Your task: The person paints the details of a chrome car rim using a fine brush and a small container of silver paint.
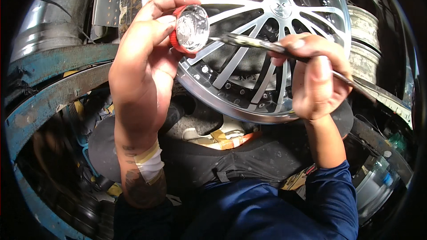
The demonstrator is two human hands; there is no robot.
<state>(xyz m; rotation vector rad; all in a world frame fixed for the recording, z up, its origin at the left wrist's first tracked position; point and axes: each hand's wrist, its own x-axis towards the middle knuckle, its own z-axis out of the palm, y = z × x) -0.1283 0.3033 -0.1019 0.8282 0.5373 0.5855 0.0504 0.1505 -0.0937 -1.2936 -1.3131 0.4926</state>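
Observation:
My left hand point(144, 49) pinches a small red-rimmed cap point(192, 29), tilted so its inside faces right. Silvery, wet-looking stuff coats that inside. My right hand point(318, 73) is closed around a slim, dark-handled paintbrush point(249, 42). The brush's thin tip points left and lies close to the cap's rim; whether they touch I cannot tell. Beneath both hands lies a large alloy wheel point(242, 64) with bright silver spokes, dark gaps and a polished lip. Its round centre cap shows between my hands, toward the far side.
Blue-painted, worn metal bars point(53, 60) curve along the left side. Stacked wheel rims point(362, 35) stand at the far right, and a large metal cylinder point(58, 13) at the far left. A clear plastic container point(378, 186) sits at the lower right.

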